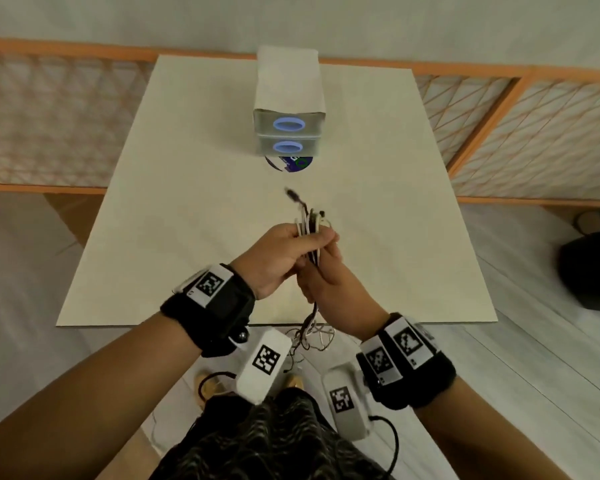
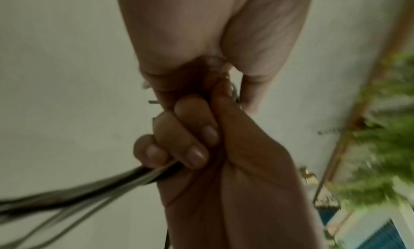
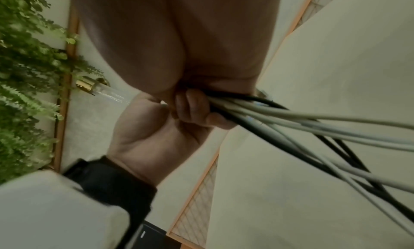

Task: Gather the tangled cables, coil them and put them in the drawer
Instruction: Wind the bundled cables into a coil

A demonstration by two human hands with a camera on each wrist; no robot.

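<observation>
**Cables bunched, tails loose**

Cables sat mid-frame above the surface, my left hand and right hand both clenched around them. I judged feeding the dangling tails into even loops best; the drawer remained closed.

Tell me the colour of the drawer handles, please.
The drawer handles are blue oval rings, clearest in the head view.

Cables vanish inside both fists — trailing ends cut off, plug tip blurred
</observation>
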